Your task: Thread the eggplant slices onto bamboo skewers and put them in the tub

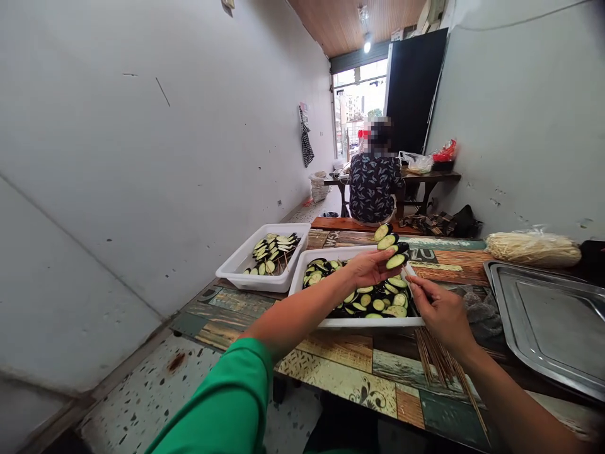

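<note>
My left hand (367,267) is closed around a row of eggplant slices (387,241), dark-skinned with pale green flesh, raised over the middle white tray. My right hand (440,310) pinches a thin wooden skewer (409,275) just to the right of the slices; its tip seems to meet the lowest slice, though fingers partly hide it. Many loose eggplant slices (378,305) fill the middle white tray (363,323) below. Beneath my right wrist, a bundle of bare skewers (435,354) lies on the patchwork-patterned table (331,350).
At the left stands another white tray (225,272) with skewered eggplant (274,252). To the right are a metal tray (553,321), a bag of enoki mushrooms (532,249) and a crumpled plastic bag (479,310). A person (374,186) sits beyond at another table (437,178).
</note>
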A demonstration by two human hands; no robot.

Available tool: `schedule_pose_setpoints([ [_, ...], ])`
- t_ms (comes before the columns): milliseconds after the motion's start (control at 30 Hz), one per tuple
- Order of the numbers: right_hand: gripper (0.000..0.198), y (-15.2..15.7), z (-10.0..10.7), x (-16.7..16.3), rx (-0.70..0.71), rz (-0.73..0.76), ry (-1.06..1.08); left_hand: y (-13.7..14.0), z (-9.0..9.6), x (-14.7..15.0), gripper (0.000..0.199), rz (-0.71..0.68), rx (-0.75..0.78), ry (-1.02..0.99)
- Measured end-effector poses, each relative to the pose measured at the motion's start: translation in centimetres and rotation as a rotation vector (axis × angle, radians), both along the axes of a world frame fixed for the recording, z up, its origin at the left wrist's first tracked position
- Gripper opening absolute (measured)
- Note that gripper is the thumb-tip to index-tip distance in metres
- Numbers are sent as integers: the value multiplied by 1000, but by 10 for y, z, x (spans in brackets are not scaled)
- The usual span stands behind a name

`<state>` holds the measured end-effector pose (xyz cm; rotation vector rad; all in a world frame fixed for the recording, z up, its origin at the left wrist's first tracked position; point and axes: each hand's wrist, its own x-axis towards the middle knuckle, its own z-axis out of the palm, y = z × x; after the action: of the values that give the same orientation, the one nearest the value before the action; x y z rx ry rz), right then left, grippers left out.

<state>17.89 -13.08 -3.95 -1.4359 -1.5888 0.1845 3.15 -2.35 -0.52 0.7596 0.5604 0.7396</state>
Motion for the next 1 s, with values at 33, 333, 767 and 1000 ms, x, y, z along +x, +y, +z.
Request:
schedule_pose_setpoints([
  [33, 38, 0, -1, -1, -5, 2, 5, -2, 0, 1, 5, -13, 16, -9],
  [333, 44, -4, -1, -7, -93, 66, 95, -13, 3, 1, 13, -51, 62, -29],
  [767, 43, -4, 1, -6, -83, 77, 133, -12, 7, 1, 16, -11, 19, -12],
  [1000, 40, -2, -1, -2, -114, 106, 165, -7, 5, -1, 17, -39, 73, -31],
])
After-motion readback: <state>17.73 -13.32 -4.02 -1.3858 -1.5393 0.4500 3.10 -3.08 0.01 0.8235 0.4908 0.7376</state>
